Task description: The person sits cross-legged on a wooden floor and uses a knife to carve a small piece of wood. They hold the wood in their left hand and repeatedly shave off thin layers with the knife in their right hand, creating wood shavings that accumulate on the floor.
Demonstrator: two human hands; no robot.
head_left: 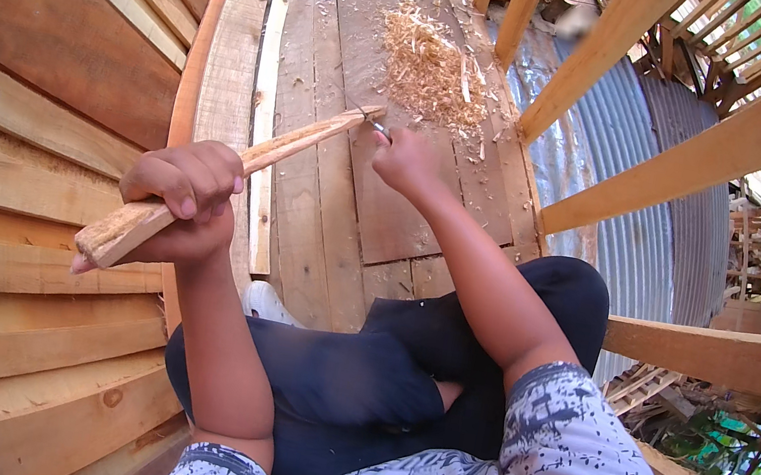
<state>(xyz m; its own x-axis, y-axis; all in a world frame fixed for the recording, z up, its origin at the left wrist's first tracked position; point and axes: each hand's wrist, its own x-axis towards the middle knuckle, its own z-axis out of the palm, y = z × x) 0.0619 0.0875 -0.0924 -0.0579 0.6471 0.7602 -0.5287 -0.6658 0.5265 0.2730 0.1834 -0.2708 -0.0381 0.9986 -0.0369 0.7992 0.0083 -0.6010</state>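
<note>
My left hand point(183, 184) is wrapped round the near part of a long wooden stick point(307, 137), whose thick, rough end sticks out below the fist. The stick slants up and away to the right and narrows toward its far tip. In my right hand point(408, 162), closed, is a small knife point(377, 124) with a thin dark blade. The blade meets the stick close to that far tip. Most of the knife's handle is hidden in my fingers.
A heap of wood shavings point(434, 65) lies on the plank floor point(317, 227) ahead. On the left rises a horizontal board wall point(43, 151). Wooden posts point(585, 66) and corrugated metal sheets point(645, 191) stand on the right. My crossed legs point(327, 375) are beneath my arms.
</note>
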